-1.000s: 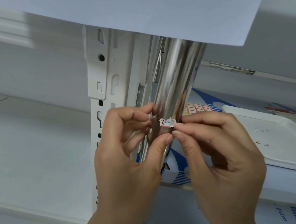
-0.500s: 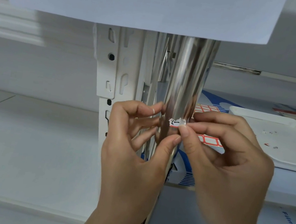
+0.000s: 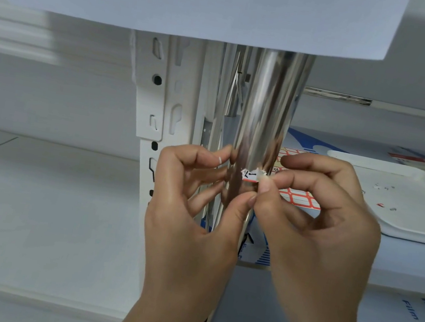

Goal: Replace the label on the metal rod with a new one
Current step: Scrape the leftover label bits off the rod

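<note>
Label (image 3: 251,174), torn and ragged, white paper with a red edge and a black mark, clings to the front of the rod (image 3: 265,119), partly peeled up from the metal. That rod is a polished steel tube, round and mirror-bright, standing upright just right of a white painted post (image 3: 156,102) punched with slots and holes.

Right hand (image 3: 320,214) pinches the label's loose right end between thumb and forefinger, the other fingers (image 3: 314,163) curled above. Left hand (image 3: 192,208) wraps the rod from the left, thumb pressed to its front just under the label, fingers bent round the back. A tiny white scrap sticks to one left fingertip.

Behind the right hand, on the shelf, lies a sheet (image 3: 297,198) of white stickers with red borders, laid out in a grid. Farther toward the shelf's right edge sits a shallow white plastic tray (image 3: 419,221) with rounded corners, holding a few small paper bits, some white, one red. Blue-printed white film covers the shelf below. A plain white paper (image 3: 198,0) hangs across the top.
</note>
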A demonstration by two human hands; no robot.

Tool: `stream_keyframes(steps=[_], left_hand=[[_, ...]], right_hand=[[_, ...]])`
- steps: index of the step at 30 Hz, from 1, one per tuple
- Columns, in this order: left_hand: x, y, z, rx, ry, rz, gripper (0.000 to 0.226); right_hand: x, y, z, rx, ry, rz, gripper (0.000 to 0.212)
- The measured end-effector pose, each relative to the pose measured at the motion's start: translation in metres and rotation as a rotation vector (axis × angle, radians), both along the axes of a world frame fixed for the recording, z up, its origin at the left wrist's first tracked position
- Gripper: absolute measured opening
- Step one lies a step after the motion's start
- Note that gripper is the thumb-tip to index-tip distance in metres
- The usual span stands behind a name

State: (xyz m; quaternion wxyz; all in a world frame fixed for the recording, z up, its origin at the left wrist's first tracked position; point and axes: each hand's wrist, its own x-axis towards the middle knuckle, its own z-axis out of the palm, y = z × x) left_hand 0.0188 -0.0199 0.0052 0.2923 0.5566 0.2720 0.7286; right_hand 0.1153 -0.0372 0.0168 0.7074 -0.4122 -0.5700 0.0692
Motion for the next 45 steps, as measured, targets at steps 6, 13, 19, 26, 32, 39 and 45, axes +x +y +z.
stream_keyframes(steps=[6, 13, 19, 26, 32, 39, 45], left_hand=[[0.0, 0.0, 0.0, -0.003, -0.009, -0.004, 0.044], [0.0, 0.0, 0.0, -0.005, -0.024, -0.016, 0.047], [0.0, 0.0, 0.0, -0.005, -0.026, -0.017, 0.045], [0.003, -0.001, 0.0, -0.01, -0.047, -0.003, 0.044], [0.006, -0.002, -0.002, -0.003, -0.05, 0.01, 0.043], [0.003, -0.002, -0.004, 0.069, 0.031, 0.104, 0.042], [0.002, -0.01, -0.001, 0.29, 0.179, 0.255, 0.027]], right_hand=[[0.003, -0.001, -0.005, 0.05, -0.12, -0.081, 0.007], [0.009, 0.001, -0.002, 0.058, -0.125, -0.115, 0.01], [0.007, -0.002, -0.001, 0.081, -0.21, -0.22, 0.008], [0.0, 0.002, -0.003, 0.105, -0.282, -0.278, 0.011], [0.003, 0.007, -0.003, 0.104, -0.309, -0.221, 0.011], [0.006, 0.003, -0.004, 0.105, -0.323, -0.203, 0.013], [0.019, -0.005, 0.002, 0.119, -0.305, -0.01, 0.009]])
